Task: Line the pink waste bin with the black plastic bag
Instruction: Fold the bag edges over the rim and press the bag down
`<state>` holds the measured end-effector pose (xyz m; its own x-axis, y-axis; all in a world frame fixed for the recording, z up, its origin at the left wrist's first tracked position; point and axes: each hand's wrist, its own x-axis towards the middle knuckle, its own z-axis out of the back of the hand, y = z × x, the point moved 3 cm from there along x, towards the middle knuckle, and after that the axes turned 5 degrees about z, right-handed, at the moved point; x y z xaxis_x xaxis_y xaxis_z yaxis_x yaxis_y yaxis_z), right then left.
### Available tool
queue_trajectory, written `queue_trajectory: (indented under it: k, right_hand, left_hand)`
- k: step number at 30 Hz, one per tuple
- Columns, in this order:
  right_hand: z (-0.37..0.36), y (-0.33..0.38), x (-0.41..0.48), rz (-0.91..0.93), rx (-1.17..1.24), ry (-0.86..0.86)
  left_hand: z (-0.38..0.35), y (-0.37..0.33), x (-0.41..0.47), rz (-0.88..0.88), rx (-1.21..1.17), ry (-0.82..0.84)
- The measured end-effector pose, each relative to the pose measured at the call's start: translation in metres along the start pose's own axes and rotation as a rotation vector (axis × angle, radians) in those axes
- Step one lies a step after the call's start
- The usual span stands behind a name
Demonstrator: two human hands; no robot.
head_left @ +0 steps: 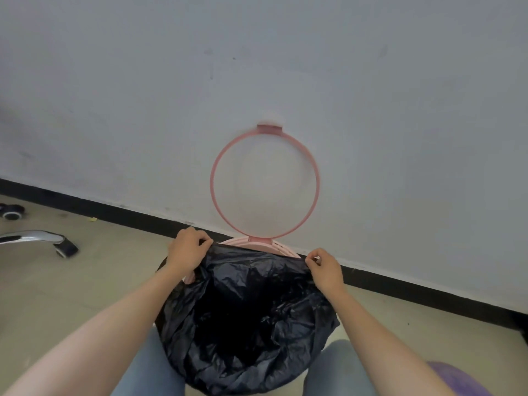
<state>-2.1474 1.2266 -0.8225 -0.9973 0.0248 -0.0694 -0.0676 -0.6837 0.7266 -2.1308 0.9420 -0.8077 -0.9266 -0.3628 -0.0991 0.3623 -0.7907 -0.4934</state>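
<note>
A pale wall (257, 67) with a black skirting strip (428, 292) met a beige tiled floor (71, 295) in the room where a person crouched to line a bin. At far left lay the chrome leg of an office chair (34, 238), with a loose castor (11, 212) just beyond it, both well apart from the work. The left hand (187, 250) was closed on the far edge of the black plastic bag (245, 315), pinching the film near the rim. The pink waste bin (257, 243) stood against the wall between the person's knees (340, 367), almost wholly covered by the bag, with only a strip of its back rim showing. Its pink retaining ring (265, 182) stood hinged upright against the wall. The right hand (325, 270) pinched the same edge farther along, thumb and forefinger shut on the plastic, the bag's mouth stretched between the two hands.

The thin film looked liable to tear if pulled hard over the rim, and the near side, slack and bunched, could slip into the bin once tension came off. The ring, resting only on the wall, might drop forward onto the fingers or trap a fold before the edge was seated. A purple object (457, 378) at lower right could not be identified.
</note>
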Motion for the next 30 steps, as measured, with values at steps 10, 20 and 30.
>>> queue_trajectory:
  k: [10, 20, 30]
  right_hand:
    - [-0.030, -0.028, 0.038, -0.033, -0.119, 0.012]
    - [-0.030, -0.037, 0.056, -0.274, 0.242, 0.163]
    - [-0.013, -0.030, -0.054, 0.090, -0.055, 0.171]
  left_hand:
    - [-0.048, 0.000, 0.043, 0.010, -0.145, -0.027]
    - [-0.050, 0.024, 0.065, 0.318, -0.317, 0.095]
    - [-0.032, 0.015, -0.074, 0.059, 0.244, 0.030]
